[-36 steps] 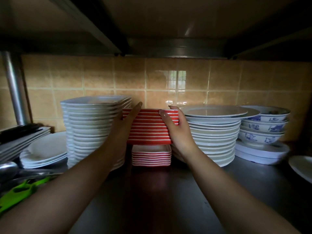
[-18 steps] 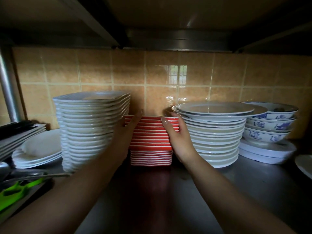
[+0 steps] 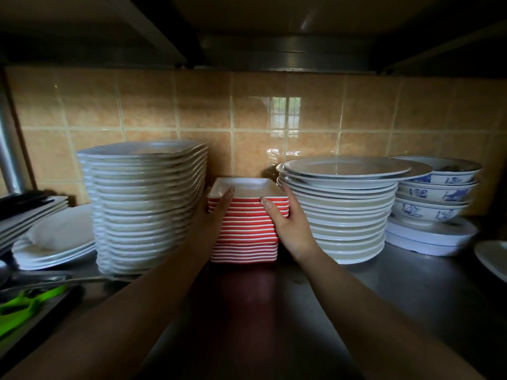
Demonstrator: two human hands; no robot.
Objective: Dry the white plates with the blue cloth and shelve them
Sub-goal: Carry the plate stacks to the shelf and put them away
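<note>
A stack of square dishes with red sides and white insides (image 3: 247, 231) stands on the steel shelf (image 3: 411, 297), between two piles of white plates. My left hand (image 3: 216, 212) grips its left side, one fingertip over the top rim. My right hand (image 3: 290, 226) grips the right side, thumb on the front. A tall pile of wavy-edged white plates (image 3: 145, 204) rises just left of my left hand. A pile of round white plates (image 3: 348, 215) sits just right of my right hand. No blue cloth is in view.
Blue-patterned bowls (image 3: 436, 193) stand on white plates at the far right, with another plate's edge (image 3: 493, 259) beyond. Flat white plates (image 3: 55, 239), metal utensils and a green-handled tool (image 3: 24, 305) lie at the left. A shelf post (image 3: 8, 149) stands far left; another shelf hangs close overhead.
Both hands lowered the upper batch of red square dishes onto the smaller red pile below. The two now form one stack, and the top dish's white inside shows.
</note>
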